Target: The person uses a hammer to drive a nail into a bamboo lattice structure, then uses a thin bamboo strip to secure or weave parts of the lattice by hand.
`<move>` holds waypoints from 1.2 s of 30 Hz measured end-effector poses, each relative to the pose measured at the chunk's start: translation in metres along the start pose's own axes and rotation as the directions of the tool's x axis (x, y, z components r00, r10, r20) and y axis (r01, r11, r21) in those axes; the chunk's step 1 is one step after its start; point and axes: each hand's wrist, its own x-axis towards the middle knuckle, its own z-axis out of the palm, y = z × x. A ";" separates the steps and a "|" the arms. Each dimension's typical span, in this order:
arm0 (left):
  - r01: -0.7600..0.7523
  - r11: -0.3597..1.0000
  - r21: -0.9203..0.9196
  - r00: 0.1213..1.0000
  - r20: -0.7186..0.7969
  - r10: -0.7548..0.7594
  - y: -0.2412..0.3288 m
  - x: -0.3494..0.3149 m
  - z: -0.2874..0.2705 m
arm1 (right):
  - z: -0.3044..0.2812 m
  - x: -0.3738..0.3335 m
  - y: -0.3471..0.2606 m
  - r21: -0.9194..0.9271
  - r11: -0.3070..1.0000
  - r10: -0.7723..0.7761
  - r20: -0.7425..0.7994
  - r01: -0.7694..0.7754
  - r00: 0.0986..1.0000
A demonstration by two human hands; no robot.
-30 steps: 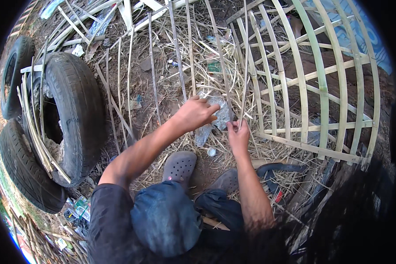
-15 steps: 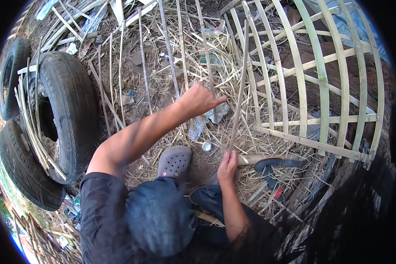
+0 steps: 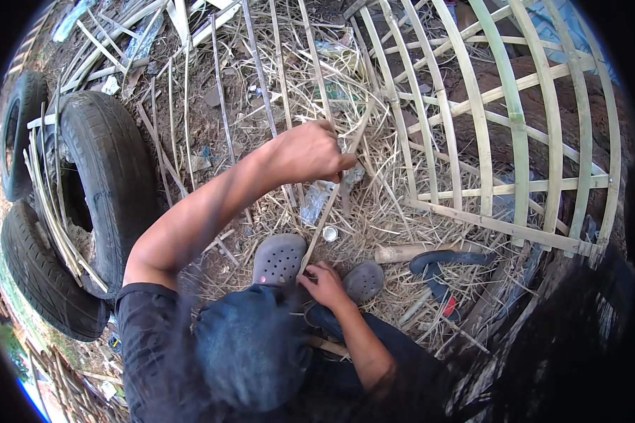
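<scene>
A long thin bamboo strip (image 3: 322,220) slants up and away from between my feet. My right hand (image 3: 324,283) pinches its near end beside the grey clog (image 3: 279,259) on my left foot. Farther up, my left hand (image 3: 307,154) is closed at the strip, its fingertips bent over it; the palm is hidden. Beyond that hand the strip's far end lies above loose shavings (image 3: 370,134). The second grey clog (image 3: 363,280) shows right of my right hand.
A bamboo lattice (image 3: 483,134) stands at the right. Several old tires (image 3: 116,183) lean at the left, and bamboo strips (image 3: 222,92) lie ahead. A dark blue sandal (image 3: 451,259), a bamboo piece (image 3: 395,254) and a small white lid (image 3: 330,233) are on the ground.
My right hand has moved left and nearer with the strip's end, so the strip slants more. My left hand has come onto the strip. The right clog is now uncovered.
</scene>
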 end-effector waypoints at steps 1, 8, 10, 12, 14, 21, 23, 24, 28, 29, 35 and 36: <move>-0.013 1.000 0.010 1.000 0.006 0.013 0.000 0.004 -0.002 | -0.004 0.005 -0.001 0.051 0.998 0.029 0.021 -0.031 0.999; -0.098 0.994 0.040 0.995 0.027 0.097 0.000 0.035 -0.012 | -0.049 0.070 0.008 0.309 0.944 0.174 -0.156 -0.120 0.972; -0.137 0.990 0.027 0.990 -0.030 0.138 0.000 0.041 -0.018 | -0.057 0.092 0.007 0.331 0.928 0.228 -0.149 -0.169 0.962; -0.152 0.987 0.047 0.988 -0.027 0.153 -0.001 0.044 -0.016 | -0.064 0.106 0.003 0.354 0.905 0.269 -0.039 -0.238 0.962; -0.175 0.983 0.059 0.983 -0.040 0.178 -0.003 0.045 -0.013 | -0.068 0.108 -0.003 0.207 0.960 0.190 0.013 -0.189 0.982; -0.193 0.979 0.062 0.977 -0.082 0.197 -0.002 0.037 -0.021 | -0.106 0.079 -0.052 0.481 0.851 0.161 0.143 -0.211 0.976; -0.193 0.979 0.067 0.974 -0.105 0.199 0.001 0.040 -0.027 | -0.128 0.060 -0.063 0.576 0.784 0.116 0.228 -0.230 0.967; -0.200 0.978 0.062 0.972 -0.111 0.206 0.003 0.043 -0.033 | -0.135 0.055 -0.070 0.621 0.752 0.097 0.225 -0.219 0.970; -0.214 0.976 0.035 0.964 -0.154 0.217 0.006 0.051 -0.059 | -0.145 0.060 -0.089 0.728 0.668 -0.007 0.213 -0.153 0.977; -0.218 0.975 0.029 0.961 -0.165 0.220 0.006 0.052 -0.067 | -0.142 0.064 -0.096 0.742 0.657 -0.041 0.216 -0.137 0.976; -0.207 0.978 0.015 0.972 -0.111 0.207 0.008 0.056 -0.079 | -0.067 0.088 -0.105 0.853 0.473 -0.013 0.255 -0.219 0.967; -0.209 0.978 0.014 0.973 -0.102 0.209 0.008 0.055 -0.074 | -0.061 0.090 -0.106 0.884 0.427 -0.023 0.224 -0.193 0.974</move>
